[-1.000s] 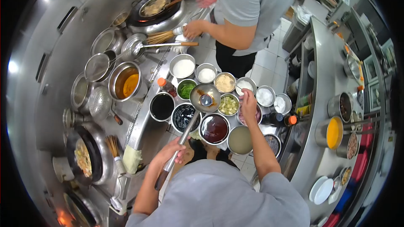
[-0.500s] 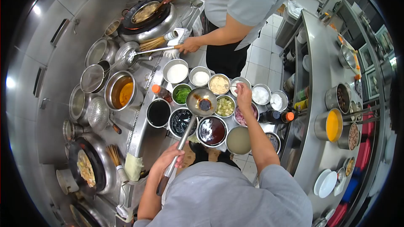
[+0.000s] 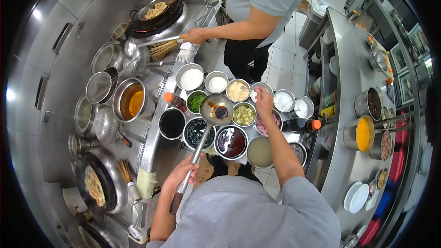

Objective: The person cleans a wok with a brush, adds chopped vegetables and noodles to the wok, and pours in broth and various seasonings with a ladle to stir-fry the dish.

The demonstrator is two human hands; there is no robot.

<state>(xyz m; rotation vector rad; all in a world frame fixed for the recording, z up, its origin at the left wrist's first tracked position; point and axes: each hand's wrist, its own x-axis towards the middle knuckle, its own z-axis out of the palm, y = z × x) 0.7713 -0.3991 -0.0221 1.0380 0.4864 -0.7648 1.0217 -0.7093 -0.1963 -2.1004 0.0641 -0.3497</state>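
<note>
My left hand (image 3: 183, 172) is wrapped round the long handle of a steel ladle (image 3: 215, 109), whose bowl holds dark liquid and some pale matter above the containers. My right hand (image 3: 263, 101) is closed at the edge of a container of white powder (image 3: 260, 87); a thin utensil seems to be in its fingers, mostly hidden. Close by are a tan powder (image 3: 238, 91), diced green vegetable (image 3: 243, 115), pink-red pieces (image 3: 268, 123), chopped greens (image 3: 195, 103) and a dark red sauce (image 3: 231, 142). A pot of cloudy liquid (image 3: 260, 151) stands beside my right forearm.
A co-worker (image 3: 271, 0) stands ahead, holding a ladle and a wooden-handled tool at a wok (image 3: 156, 18). On the left are an oil pot (image 3: 130, 100), strainers (image 3: 106, 125) and another wok (image 3: 94, 183). Orange-capped bottles (image 3: 174, 101) stand near the containers. A steel counter (image 3: 330, 156) runs along the right.
The co-worker's far hand has reached to the wok's tool, and their near hand now holds a ladle. My ladle stays over the containers; my right hand has shifted slightly at the white powder.
</note>
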